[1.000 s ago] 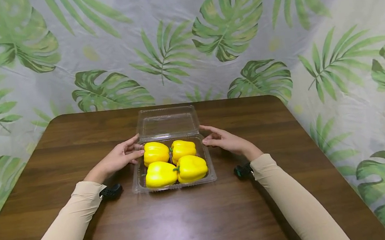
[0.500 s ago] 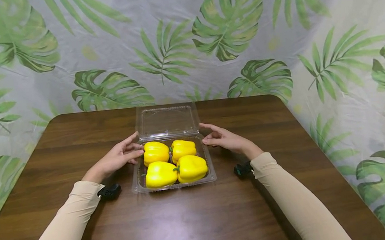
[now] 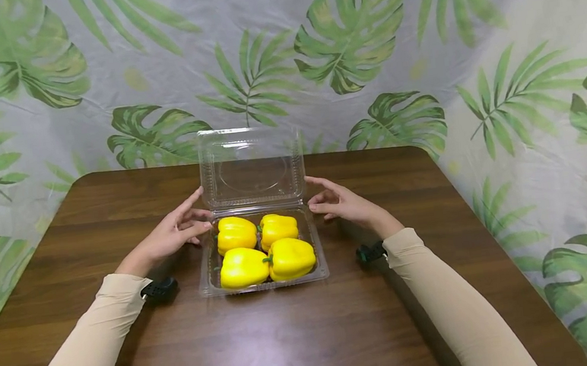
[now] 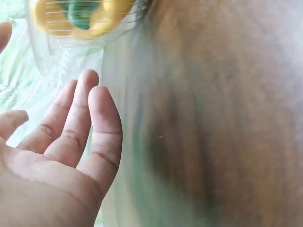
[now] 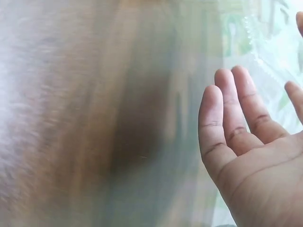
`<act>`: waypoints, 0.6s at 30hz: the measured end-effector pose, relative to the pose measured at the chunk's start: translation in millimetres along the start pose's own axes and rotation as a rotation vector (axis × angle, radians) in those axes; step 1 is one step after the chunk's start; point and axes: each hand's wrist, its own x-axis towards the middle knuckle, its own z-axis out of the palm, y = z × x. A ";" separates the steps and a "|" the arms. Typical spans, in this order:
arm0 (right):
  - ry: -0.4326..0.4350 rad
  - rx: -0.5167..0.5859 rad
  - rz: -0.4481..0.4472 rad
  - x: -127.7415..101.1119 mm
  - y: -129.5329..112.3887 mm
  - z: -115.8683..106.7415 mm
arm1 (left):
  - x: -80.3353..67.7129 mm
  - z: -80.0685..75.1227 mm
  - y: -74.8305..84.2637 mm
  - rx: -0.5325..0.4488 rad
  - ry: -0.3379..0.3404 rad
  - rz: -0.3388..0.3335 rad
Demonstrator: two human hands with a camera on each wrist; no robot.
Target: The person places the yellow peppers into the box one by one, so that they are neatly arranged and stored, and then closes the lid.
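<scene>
A clear plastic clamshell container lies on the table with several yellow bell peppers in its base. Its hinged lid stands nearly upright at the far side. At the left corner of the hinge is my left hand, index fingertip against the lid's edge and thumb by the base's rim. My right hand mirrors it on the right, index finger at the lid's edge. In the wrist views, the other fingers of the left hand and right hand are extended, holding nothing.
The brown wooden table extends around the container, with its far edge just behind the lid. A leaf-patterned curtain hangs beyond. Dark straps sit at both wrists.
The lid has swung up from lying low at the back to nearly upright. Both index fingers have risen along with it, and the left hand has shifted slightly left. The peppers stay in place.
</scene>
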 end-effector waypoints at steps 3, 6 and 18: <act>0.017 0.007 -0.018 -2.1 -5.4 -3.4 | -0.4 -1.1 4.5 0.010 0.016 0.018; 0.028 0.000 -0.039 -2.3 -12.2 -7.7 | -0.2 -3.2 8.6 0.011 0.036 0.035; 0.063 -0.030 -0.146 -11.0 -36.1 -16.9 | -5.1 -7.3 23.4 0.066 0.076 0.115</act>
